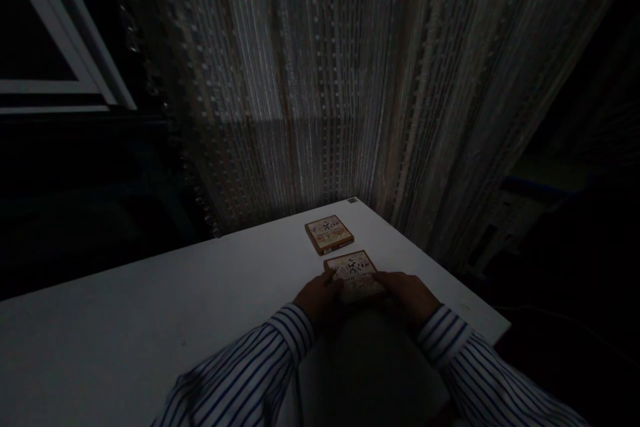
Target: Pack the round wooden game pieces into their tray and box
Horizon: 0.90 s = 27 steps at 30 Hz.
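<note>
A flat square box (354,269) with a brown border and dark brush lettering on its patterned lid is gripped at both sides, near the table's front edge. On its left side is my left hand (320,295), closed with the thumb over the lid. My right hand (410,293) holds the opposite side, thumb at the lid's edge; its other fingers are hidden. Just beyond lies a second, matching box (329,234), flat on the table and touched by neither hand. Dim light blurs the finer print.
The white table (165,300) stretches to the left, with a corner at the far end and another at the right. A small dark label (353,200) sits at the far corner. Behind the table hangs a string curtain (310,80). A pale frame (90,67) stands upper left.
</note>
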{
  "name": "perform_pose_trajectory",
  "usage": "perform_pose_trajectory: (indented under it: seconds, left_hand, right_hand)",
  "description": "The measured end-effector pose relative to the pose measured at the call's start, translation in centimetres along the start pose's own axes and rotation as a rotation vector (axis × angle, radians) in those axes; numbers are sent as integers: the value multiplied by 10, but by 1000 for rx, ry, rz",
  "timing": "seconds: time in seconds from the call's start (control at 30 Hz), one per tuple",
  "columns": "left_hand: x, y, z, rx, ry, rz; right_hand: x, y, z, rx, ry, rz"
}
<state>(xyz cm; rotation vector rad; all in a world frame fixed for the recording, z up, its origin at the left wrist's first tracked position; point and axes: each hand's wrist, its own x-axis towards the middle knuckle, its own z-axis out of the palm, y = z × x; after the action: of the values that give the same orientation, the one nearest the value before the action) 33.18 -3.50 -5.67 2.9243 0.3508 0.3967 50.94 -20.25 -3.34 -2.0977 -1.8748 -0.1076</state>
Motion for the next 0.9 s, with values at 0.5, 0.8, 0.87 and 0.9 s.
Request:
perform_pose_trajectory:
  seconds: [0.5, 0.8, 0.87, 0.9]
  left_hand:
    - [7, 14, -30, 88, -83, -100]
    - [10, 12, -30, 91, -133, -146]
    - [11, 14, -32, 85, -143, -162]
    - [12, 15, -33, 86, -142, -172]
  right_hand:
    - [17, 10, 0, -30, -73, 41]
    - [24, 14, -1, -12, -93, 23]
    - [26, 16, 0, -6, -93, 14]
    - [27, 16, 0, -4, -94, 8]
